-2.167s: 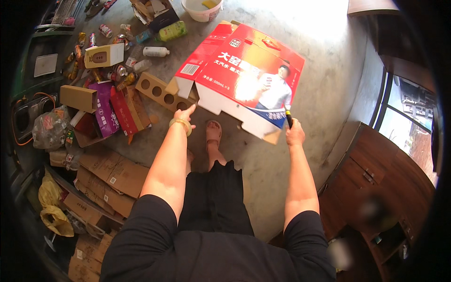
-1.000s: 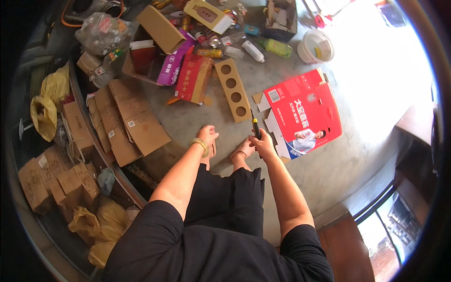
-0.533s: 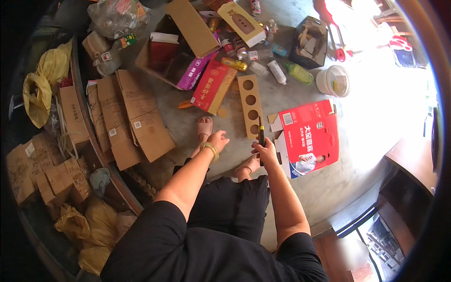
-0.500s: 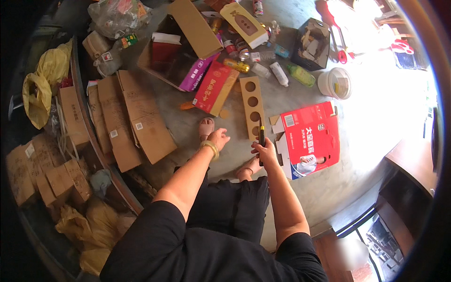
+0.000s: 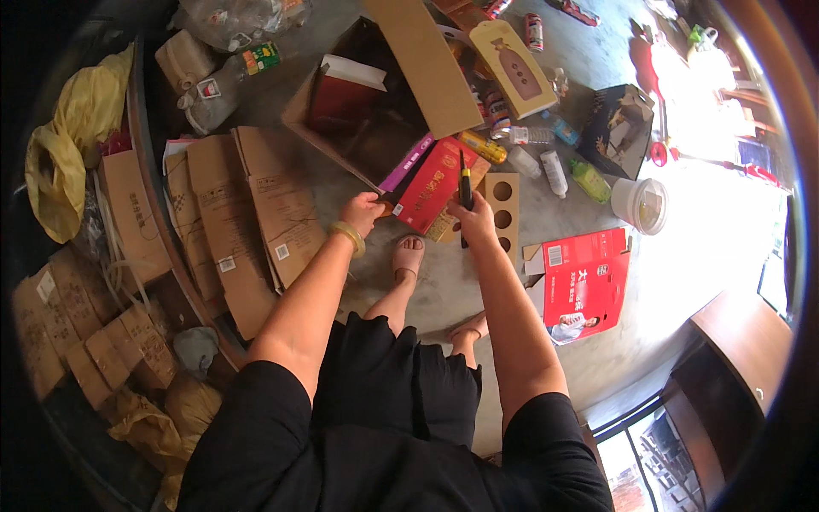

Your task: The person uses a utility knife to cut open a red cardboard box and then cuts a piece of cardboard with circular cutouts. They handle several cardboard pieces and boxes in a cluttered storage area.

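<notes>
In my right hand (image 5: 476, 220) is a black-and-yellow utility knife (image 5: 465, 186), its thin tip pointing away from me over a red-and-gold carton (image 5: 435, 183). My left hand (image 5: 362, 215), with a bangle at the wrist, is closed, fingers curled at the near corner of an open cardboard box (image 5: 341, 160). An orange piece (image 5: 386, 208) shows beside those fingers; what they grip is hard to make out. A cardboard insert with round holes (image 5: 502, 215) lies just beyond my right hand. The open box holds a dark red carton (image 5: 345, 98).
Flattened brown cartons (image 5: 226, 226) lie to the left. A red printed carton (image 5: 589, 286) is on the floor at right, near a white tub (image 5: 640, 205). Bottles (image 5: 554, 173), cans and a dark box (image 5: 616, 132) lie farther off. Yellow bags (image 5: 72, 145) sit at far left.
My left hand has moved forward and left to the open box's corner, its fingers now curled. My right hand has moved forward with the knife, over the red-and-gold carton. The view has shifted.
</notes>
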Demonstrator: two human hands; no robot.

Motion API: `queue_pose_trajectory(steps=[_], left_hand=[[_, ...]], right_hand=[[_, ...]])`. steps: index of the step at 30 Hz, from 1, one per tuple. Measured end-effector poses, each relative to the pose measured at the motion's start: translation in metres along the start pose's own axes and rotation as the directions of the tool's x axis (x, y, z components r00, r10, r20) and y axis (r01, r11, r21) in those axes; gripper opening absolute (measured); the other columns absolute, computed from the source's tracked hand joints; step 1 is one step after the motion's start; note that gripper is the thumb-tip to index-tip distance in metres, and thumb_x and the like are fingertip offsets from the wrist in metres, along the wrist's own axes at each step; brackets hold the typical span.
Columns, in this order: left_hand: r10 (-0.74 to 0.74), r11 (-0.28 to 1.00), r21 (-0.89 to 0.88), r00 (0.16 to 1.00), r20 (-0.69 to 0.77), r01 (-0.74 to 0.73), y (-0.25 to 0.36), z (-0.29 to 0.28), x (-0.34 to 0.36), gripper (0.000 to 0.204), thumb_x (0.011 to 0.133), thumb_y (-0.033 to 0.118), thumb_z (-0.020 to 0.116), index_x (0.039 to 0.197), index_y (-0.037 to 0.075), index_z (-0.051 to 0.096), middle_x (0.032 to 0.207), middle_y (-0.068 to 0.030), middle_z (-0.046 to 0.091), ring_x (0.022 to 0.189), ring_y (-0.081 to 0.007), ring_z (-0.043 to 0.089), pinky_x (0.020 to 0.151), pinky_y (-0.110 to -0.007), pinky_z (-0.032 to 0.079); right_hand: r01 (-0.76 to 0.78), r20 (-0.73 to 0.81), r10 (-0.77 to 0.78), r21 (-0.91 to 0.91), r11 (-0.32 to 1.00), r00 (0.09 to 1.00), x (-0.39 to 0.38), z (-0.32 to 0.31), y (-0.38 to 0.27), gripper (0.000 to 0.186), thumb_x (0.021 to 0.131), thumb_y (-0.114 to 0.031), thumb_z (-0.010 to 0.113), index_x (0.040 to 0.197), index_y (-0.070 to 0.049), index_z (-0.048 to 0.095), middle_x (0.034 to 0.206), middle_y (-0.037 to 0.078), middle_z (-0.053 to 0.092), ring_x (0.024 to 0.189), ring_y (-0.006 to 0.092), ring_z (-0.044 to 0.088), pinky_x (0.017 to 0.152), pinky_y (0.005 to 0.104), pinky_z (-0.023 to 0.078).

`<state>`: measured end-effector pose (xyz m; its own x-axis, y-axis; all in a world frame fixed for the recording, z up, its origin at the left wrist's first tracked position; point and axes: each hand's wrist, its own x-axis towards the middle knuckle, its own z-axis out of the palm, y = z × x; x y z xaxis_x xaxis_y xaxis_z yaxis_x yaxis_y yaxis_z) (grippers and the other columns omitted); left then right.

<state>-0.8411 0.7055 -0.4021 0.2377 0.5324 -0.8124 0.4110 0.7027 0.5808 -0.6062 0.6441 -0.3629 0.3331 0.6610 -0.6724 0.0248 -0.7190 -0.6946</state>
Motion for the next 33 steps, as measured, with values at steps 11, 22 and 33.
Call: queue_pose_trajectory(steps=[11,22,33], left_hand=[[-0.063,0.989,-0.122,0.988,0.144,0.081,-0.039,0.011,0.004,0.048,0.082,0.025,0.060,0.122,0.003,0.045,0.106,-0.0113,0.057,0.092,-0.0170,0.057,0.070,-0.028,0.048],[-0.028,0.977,-0.209,0.995,0.095,0.047,-0.023,-0.008,0.024,0.047,0.083,0.024,0.058,0.122,0.002,0.044,0.112,-0.0137,0.056,0.093,-0.0186,0.058,0.070,-0.027,0.048],[-0.046,0.979,-0.193,0.996,0.082,0.061,-0.013,-0.007,0.018,0.045,0.084,0.022,0.058,0.121,0.001,0.045,0.111,-0.0121,0.056,0.091,-0.0179,0.059,0.067,-0.026,0.049]], right_hand=[[-0.042,-0.053,0.056,0.237,0.971,0.997,0.070,0.032,-0.037,0.023,0.073,-0.008,0.066,0.093,-0.004,0.057,0.071,0.000,0.053,0.058,0.0102,0.049,0.047,0.0262,0.041],[-0.017,-0.066,0.053,0.465,0.885,0.996,0.124,0.042,-0.048,0.024,0.075,-0.007,0.063,0.098,-0.004,0.058,0.073,0.001,0.055,0.056,0.0125,0.052,0.048,0.0254,0.041],[0.027,-0.136,0.072,0.612,0.790,0.988,0.142,0.047,-0.038,0.020,0.077,-0.006,0.061,0.095,0.001,0.055,0.073,0.008,0.056,0.053,0.0185,0.055,0.048,0.0305,0.047]])
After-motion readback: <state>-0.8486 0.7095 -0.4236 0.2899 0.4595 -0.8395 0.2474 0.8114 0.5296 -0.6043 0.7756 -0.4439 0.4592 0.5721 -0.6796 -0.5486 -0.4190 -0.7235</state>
